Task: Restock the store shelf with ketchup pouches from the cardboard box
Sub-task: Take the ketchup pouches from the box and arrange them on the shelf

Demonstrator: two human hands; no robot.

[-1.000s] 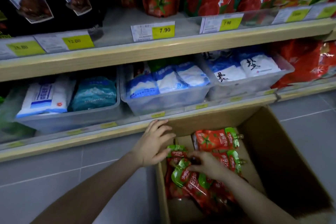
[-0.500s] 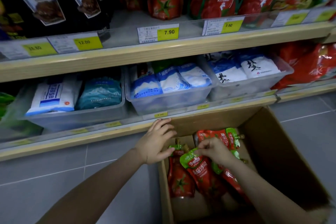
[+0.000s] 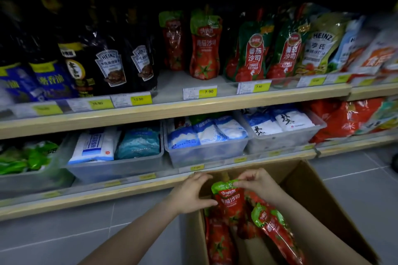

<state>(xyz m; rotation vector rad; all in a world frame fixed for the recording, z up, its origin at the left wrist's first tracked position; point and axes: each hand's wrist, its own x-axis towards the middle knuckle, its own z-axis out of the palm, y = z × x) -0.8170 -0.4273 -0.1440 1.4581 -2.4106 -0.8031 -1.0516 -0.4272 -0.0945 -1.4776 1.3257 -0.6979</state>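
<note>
The open cardboard box (image 3: 323,196) stands on the floor below the shelves. My right hand (image 3: 256,183) pinches the green top of a bunch of red ketchup pouches (image 3: 231,202) lifted above the box. My left hand (image 3: 191,193) touches the left side of the front pouch with thumb and fingers. Another pouch (image 3: 273,228) hangs from the bunch to the right. One more pouch (image 3: 219,243) stays lower in the box. On the middle shelf (image 3: 172,107), two matching pouches (image 3: 204,49) stand behind a 7.90 price tag (image 3: 200,92).
Dark Heinz sauce pouches (image 3: 112,64) stand left of the shelf gap, green-red ketchup bags (image 3: 254,56) right of it. Clear bins of salt bags (image 3: 206,135) fill the lower shelf. Grey tiled floor (image 3: 64,232) lies left of the box.
My right hand has raised the pouches out of the box. My left hand left the box edge and came onto the front pouch. My view has tilted up to the shelves.
</note>
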